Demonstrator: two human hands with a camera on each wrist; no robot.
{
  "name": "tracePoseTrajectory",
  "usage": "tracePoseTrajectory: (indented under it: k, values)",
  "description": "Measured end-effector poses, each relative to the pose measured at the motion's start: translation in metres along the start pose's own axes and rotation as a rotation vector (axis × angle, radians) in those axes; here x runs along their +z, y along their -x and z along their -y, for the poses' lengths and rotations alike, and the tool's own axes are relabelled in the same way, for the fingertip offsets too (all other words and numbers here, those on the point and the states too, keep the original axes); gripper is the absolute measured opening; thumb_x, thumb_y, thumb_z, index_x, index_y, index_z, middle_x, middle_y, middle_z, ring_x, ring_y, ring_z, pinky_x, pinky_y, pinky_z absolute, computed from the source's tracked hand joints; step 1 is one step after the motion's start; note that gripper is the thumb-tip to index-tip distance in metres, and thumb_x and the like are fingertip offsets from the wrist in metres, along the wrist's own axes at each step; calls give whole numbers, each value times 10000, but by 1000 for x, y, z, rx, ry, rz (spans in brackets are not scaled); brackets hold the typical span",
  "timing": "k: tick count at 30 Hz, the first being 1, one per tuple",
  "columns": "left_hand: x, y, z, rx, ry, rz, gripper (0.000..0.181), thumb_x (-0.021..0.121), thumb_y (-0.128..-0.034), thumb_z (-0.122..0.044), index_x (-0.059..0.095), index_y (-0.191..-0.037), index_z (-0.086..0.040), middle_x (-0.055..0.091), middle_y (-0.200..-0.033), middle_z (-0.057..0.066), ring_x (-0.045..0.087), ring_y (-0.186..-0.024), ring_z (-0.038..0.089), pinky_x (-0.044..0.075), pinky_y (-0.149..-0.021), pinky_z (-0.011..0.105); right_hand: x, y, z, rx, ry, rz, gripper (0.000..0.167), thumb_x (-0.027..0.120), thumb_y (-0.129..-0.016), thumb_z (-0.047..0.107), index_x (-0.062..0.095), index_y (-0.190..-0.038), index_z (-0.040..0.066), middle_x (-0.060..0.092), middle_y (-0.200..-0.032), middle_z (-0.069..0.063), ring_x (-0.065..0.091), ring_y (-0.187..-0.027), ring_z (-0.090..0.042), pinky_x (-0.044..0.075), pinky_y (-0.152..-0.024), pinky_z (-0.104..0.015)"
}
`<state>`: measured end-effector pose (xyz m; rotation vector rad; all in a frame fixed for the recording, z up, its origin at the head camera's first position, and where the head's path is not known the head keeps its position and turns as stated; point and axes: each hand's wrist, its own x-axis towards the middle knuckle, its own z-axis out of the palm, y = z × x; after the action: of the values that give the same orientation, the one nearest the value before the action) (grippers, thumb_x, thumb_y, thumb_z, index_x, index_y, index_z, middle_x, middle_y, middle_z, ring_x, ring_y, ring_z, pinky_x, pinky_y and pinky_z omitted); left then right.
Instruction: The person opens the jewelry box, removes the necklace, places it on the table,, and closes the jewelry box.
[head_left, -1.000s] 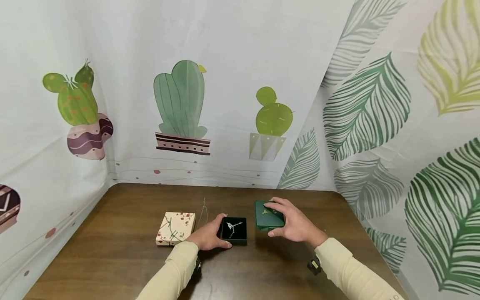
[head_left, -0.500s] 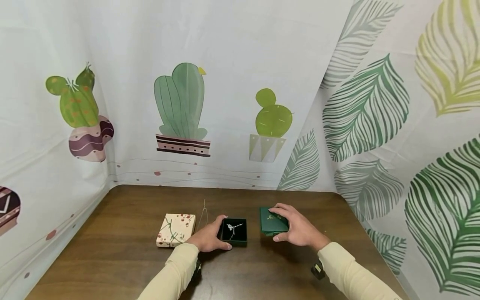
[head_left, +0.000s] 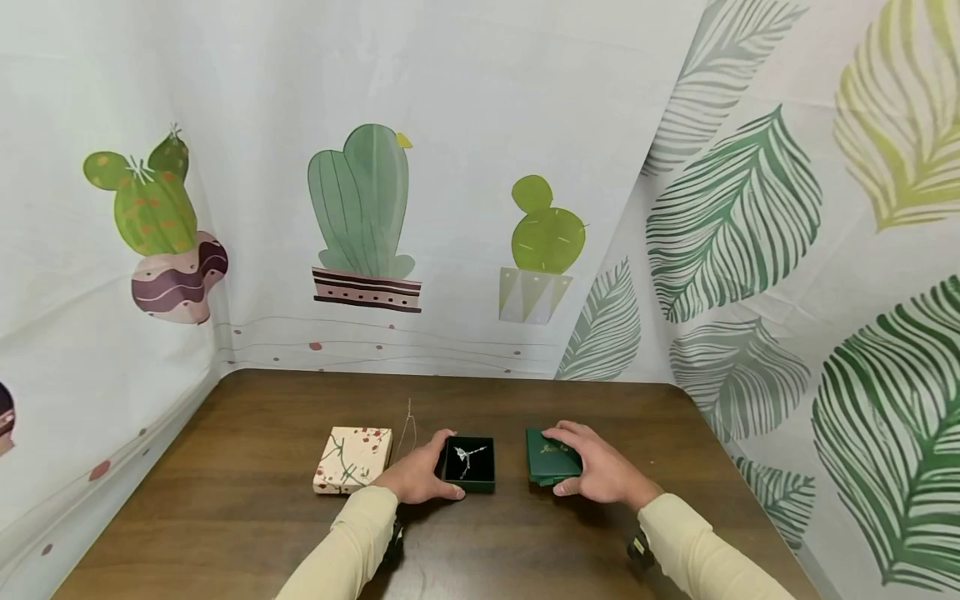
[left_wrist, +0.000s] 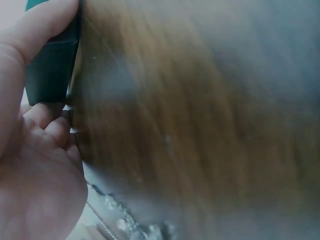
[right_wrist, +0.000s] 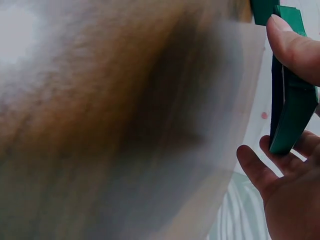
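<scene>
A dark green box base [head_left: 470, 464] with a silver necklace [head_left: 467, 457] on its black lining sits on the table. My left hand [head_left: 418, 477] grips its left side, thumb at the near edge and fingers at the far edge; the left wrist view shows the hand [left_wrist: 40, 165] at the box's green wall [left_wrist: 50, 72]. To the right, my right hand [head_left: 603, 468] holds a green lid [head_left: 551, 457] with gold lettering between thumb and fingers. In the right wrist view the thumb and fingers of the hand [right_wrist: 295, 195] pinch the lid [right_wrist: 295, 112] from both sides.
On the left of the brown table [head_left: 247, 467] lies a cream box [head_left: 352, 460] with red flowers and green stems. A thin chain [head_left: 408, 425] lies between that box and my left hand. A patterned cloth [head_left: 450, 350] hangs behind the table.
My right hand has moved right and down toward the table with the green lid. My left hand has kept its grip on the box base.
</scene>
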<state>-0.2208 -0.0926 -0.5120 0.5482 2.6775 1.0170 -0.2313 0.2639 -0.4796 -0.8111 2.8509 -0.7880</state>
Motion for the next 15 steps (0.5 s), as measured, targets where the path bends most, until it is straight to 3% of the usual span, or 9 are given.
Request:
tracePoseTrajectory:
  k: [15]
  values:
    - [-1, 1, -2, -10, 7, -6, 1010, 885, -806, -409, 309, -1580, -113, 602, -1424, 271, 620, -1274, 437, 512, -1027, 574, 9, 6, -14, 29, 67, 71, 818, 882, -814, 332, 513, -1531, 201, 432, -1587, -226, 427, -1453, -447, 464, -1059, -627]
